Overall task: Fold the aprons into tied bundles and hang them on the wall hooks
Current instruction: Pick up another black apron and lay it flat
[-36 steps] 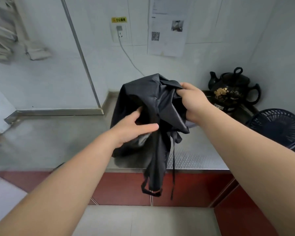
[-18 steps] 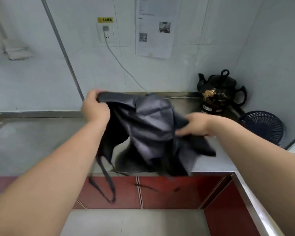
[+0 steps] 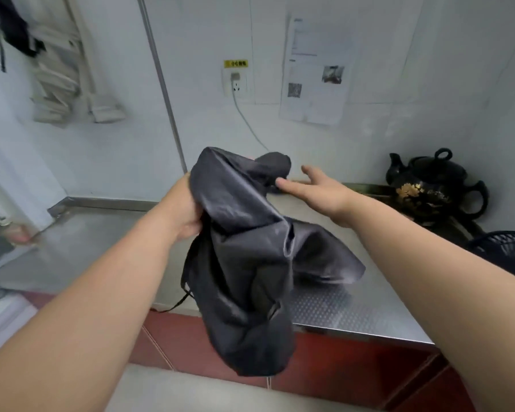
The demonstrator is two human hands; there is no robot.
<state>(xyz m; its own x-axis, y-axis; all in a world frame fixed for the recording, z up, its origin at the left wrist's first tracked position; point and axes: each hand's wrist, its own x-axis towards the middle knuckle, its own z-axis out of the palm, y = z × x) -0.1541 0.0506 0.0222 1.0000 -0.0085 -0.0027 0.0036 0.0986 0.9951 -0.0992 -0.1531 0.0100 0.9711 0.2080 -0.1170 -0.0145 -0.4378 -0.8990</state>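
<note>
Left hand (image 3: 185, 209) grips the bunched black apron (image 3: 244, 263) above the steel counter (image 3: 354, 310); right hand (image 3: 318, 188) is spread, fingertips touching the cloth.

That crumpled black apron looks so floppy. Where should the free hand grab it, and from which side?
Probably the raised top fold of the shiny black fabric apron, coming from the right. That fold sticks up just beside the open right hand, while the left hand grips the opposite edge and the rest hangs limp below.
</note>
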